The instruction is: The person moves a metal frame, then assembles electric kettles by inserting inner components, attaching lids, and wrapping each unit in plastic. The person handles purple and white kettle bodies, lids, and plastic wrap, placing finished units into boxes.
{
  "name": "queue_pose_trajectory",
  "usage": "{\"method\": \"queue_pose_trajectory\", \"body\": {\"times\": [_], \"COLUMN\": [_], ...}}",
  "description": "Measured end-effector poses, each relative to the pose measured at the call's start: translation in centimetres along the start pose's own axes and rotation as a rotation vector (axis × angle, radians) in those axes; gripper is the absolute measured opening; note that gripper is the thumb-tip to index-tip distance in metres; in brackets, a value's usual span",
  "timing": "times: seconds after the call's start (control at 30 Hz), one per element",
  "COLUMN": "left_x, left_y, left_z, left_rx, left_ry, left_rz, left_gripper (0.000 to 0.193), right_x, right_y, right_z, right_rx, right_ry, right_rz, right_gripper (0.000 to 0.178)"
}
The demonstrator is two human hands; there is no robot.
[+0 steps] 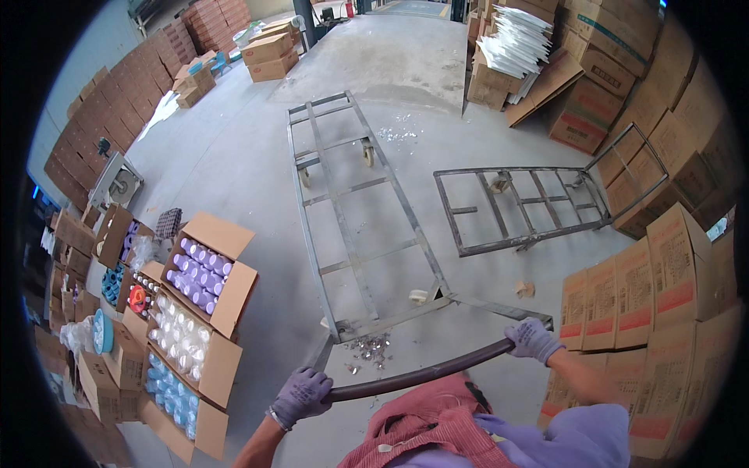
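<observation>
The left hand [303,396] hides part of the handle [425,373]; silvery scraps [376,349] look indistinct.

A trolley frame [337,194] stands on the floor [234,171] ahead, its handlebar [421,377] at the near end. A second trolley frame [548,200] lies to its right, beyond the near stacked cartons [655,273]; open cartons [236,300] containing bottles [201,269] sit left.

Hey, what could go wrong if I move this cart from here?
Your left hand and right hand grip the handle of the long cart. Its wheels might catch on the shiny scraps near the handle end. Swinging right could bump the second cart; swinging left could knock the open box of purple bottles.
</observation>
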State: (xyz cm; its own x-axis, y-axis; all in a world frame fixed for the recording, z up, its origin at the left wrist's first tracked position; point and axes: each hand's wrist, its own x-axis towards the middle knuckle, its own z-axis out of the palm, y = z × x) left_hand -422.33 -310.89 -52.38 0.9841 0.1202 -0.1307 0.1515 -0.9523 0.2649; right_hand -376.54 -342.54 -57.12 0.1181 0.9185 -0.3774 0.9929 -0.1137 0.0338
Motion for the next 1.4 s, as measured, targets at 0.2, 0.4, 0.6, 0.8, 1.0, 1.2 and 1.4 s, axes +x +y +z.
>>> {"method": "queue_pose_trajectory", "body": {"times": [0.2,0.4,0.6,0.8,1.0,1.2,1.4], "left_x": [3.0,5.7,13.9,25.0,37.8,55.1,74.7], "left_y": [-2.6,-8.8,-15.9,-23.6,-32.8,-34.1,-32.4], "left_z": [-0.7,0.6,-1.9,-6.1,-9.0,-11.9,-12.9], "left_rx": [0.173,0.291,0.348,0.291,0.321,0.208,-0.247], "left_ry": [-0.185,0.058,0.073,0.069,0.094,0.145,0.293], "left_rz": [-0.243,-0.580,-0.636,-0.707,-0.743,-0.565,-0.192], "left_gripper": [0.024,0.021,0.020,0.024,0.034,0.037,0.033], "right_x": [3.6,12.6,22.3,34.2,46.7,57.1,64.1], "right_y": [2.6,5.1,11.4,20.2,29.6,37.5,36.5], "right_z": [-1.6,-3.9,-9.4,-14.3,-20.2,-20.8,-18.6], "right_rx": [0.166,0.103,0.043,-0.023,-0.136,-0.098,2.064], "right_ry": [0.298,0.223,0.079,0.050,0.150,0.625,0.523], "right_rz": [-0.175,-0.268,-0.179,-0.123,0.066,0.674,0.422], "right_gripper": [0.028,0.038,0.043,0.033,0.033,0.069,0.047]}}
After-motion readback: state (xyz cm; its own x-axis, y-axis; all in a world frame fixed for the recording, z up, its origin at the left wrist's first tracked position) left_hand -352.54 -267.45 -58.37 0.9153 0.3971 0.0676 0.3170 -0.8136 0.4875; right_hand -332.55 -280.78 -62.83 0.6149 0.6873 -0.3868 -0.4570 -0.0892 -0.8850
